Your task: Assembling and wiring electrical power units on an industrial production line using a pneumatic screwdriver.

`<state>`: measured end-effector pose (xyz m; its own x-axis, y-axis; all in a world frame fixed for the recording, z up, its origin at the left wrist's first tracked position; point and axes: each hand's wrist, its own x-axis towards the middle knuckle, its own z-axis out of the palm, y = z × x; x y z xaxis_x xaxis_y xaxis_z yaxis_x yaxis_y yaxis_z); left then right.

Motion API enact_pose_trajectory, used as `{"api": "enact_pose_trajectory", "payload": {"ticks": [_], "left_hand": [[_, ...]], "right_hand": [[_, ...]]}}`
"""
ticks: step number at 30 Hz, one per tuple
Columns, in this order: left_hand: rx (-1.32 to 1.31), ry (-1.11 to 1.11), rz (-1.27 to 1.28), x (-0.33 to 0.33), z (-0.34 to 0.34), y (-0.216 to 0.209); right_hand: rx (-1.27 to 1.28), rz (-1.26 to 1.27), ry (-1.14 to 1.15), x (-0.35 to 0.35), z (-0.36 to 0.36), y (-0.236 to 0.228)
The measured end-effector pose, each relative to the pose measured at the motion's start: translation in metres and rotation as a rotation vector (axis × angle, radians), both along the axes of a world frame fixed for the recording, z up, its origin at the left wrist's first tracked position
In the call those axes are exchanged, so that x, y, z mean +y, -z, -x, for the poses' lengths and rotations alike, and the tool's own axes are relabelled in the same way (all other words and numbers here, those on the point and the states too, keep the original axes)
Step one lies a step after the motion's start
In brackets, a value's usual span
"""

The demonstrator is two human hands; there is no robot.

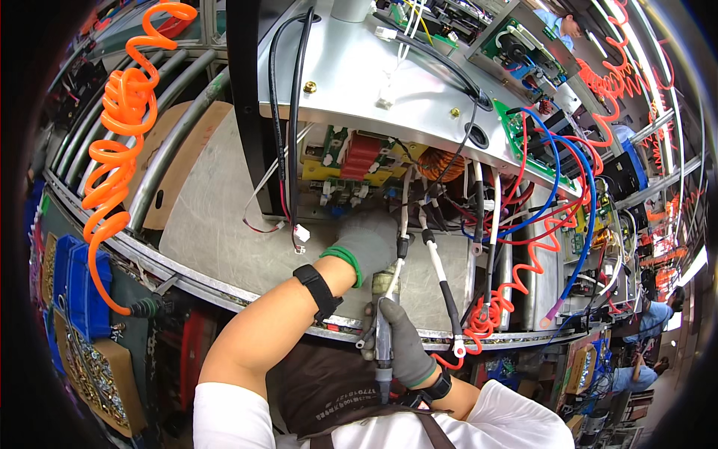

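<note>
Gripping a slim grey pneumatic screwdriver (383, 337) upright, the right hand (404, 340), in a grey knit glove, was wrapped shut around the tool's barrel close to the person's chest. Just beyond it the left hand (365, 243), gloved the same with a green cuff and a black wrist strap, reached under the edge of the metal chassis (359, 71); whether its fingers pinched anything could not be told, as they were partly hidden among the parts. The two hands were near each other, left ahead of right. Doing this well would probably call for keeping the driver square to the fastener and holding the white sleeved cables (441, 269) clear of the bit. The chassis was smooth, dull silver sheet with brass-coloured screws; beneath it sat a red block, yellow fittings and a copper-wound coil (440, 161). Farther off, red and blue wires (580, 172) looped loosely, and a glossy orange coiled air hose (120, 127) hung at left.
</note>
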<state>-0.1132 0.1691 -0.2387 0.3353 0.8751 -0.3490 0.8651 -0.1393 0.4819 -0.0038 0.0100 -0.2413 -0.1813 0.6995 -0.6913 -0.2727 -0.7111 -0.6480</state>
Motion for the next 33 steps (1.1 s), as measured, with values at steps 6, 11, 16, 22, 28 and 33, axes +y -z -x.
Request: {"api": "enact_pose_trajectory", "payload": {"ticks": [6, 11, 16, 22, 28, 33], "left_hand": [[0.035, -0.005, -0.011, -0.001, 0.001, -0.003], [0.017, -0.006, -0.034, 0.001, 0.003, 0.001], [0.029, 0.001, -0.087, 0.001, 0.005, 0.01], [-0.003, 0.021, -0.154, 0.002, 0.01, 0.012], [0.009, 0.025, -0.13, 0.002, 0.014, 0.002], [-0.004, 0.015, -0.115, 0.002, 0.016, 0.003]], "right_hand": [[-0.013, -0.026, -0.027, 0.0, 0.0, 0.004], [-0.009, -0.013, -0.027, 0.0, 0.0, 0.004], [-0.016, -0.006, -0.026, 0.001, 0.003, 0.004], [-0.003, 0.005, -0.029, 0.003, 0.006, 0.004], [-0.022, -0.001, -0.023, 0.002, 0.009, 0.004], [-0.006, 0.0, -0.019, 0.003, 0.01, 0.005]]}}
